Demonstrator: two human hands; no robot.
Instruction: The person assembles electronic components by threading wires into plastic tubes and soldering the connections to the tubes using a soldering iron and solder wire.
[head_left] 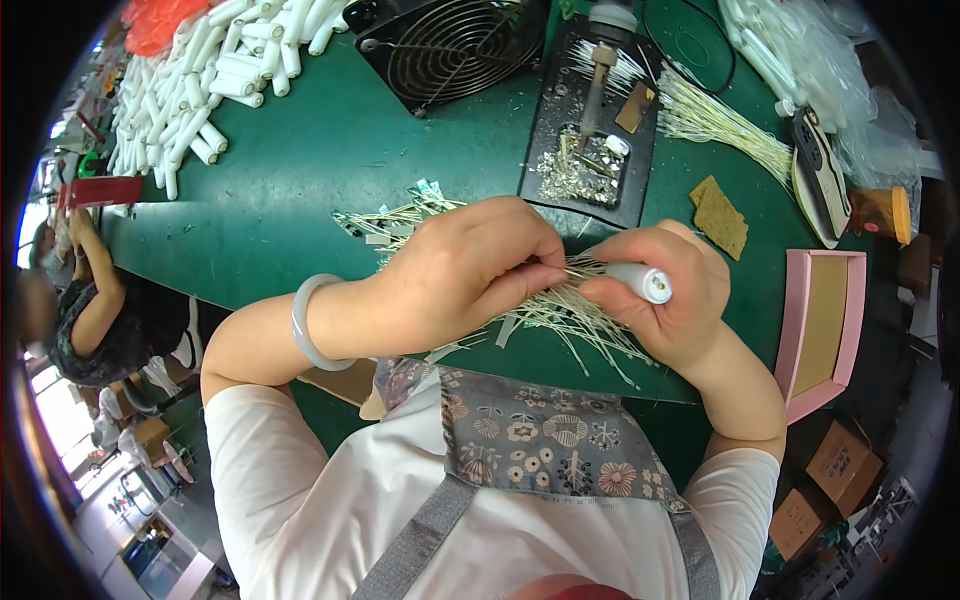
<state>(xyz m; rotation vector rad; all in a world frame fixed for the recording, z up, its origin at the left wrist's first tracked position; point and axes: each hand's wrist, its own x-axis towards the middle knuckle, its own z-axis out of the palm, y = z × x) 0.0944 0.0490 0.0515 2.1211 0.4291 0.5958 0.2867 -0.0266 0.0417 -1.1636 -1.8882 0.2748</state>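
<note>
My right hand (pixel 672 285) is closed around a white cylindrical battery (pixel 640 281), its capped end turned toward me. My left hand (pixel 485 262) is pinched, thumb against fingertips, on a thin pale wire (pixel 578 268) beside the battery. Whether the wire touches the battery cannot be made out. Beneath both hands a loose bundle of pale wires (pixel 570 312) spreads over the green table (pixel 285 230). Small green circuit boards (pixel 428 192) show at the bundle's far left end, partly hidden behind my left hand.
A soldering iron (pixel 594 95) stands over a black tray (pixel 640 165) with metal scraps. Beyond are a black fan (pixel 450 58) and piled white batteries (pixel 215 80). At right lie more wires (pixel 725 125), a sponge (pixel 719 217) and a pink box (pixel 793 330). Another person (pixel 90 310) sits left.
</note>
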